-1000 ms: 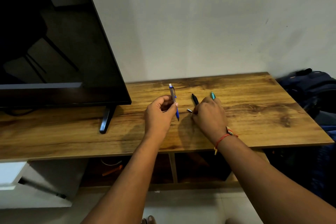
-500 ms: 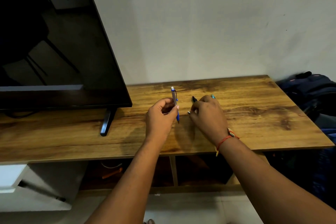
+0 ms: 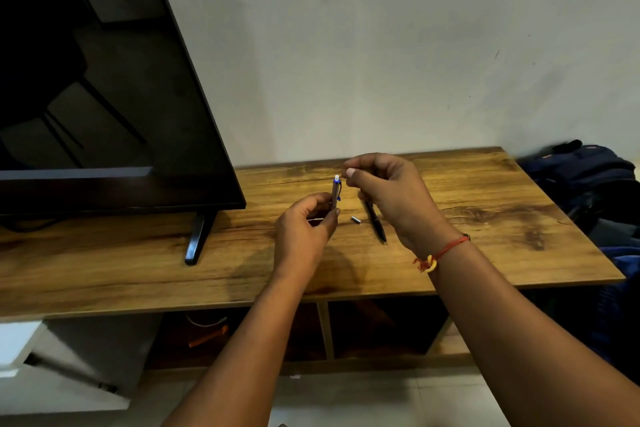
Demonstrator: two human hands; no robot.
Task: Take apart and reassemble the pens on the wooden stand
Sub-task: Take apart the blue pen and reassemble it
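The left hand (image 3: 304,232) fingers pinch the blue pen (image 3: 335,192) upright above the worktop (image 3: 485,201). At its 1 o'clock, the right hand (image 3: 391,191) fingers are curled; whether they pinch anything, I cannot tell. The black pen (image 3: 375,222) and a silver piece (image 3: 356,219) lie at 3 o'clock.

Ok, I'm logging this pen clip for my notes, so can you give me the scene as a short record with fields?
left hand: grips blue pen, held upright
right hand: raised beside the pen's top, fingers curled; contents unclear
on wooden stand: black pen, small silver part beside it
nearby: TV at left, backpack at right
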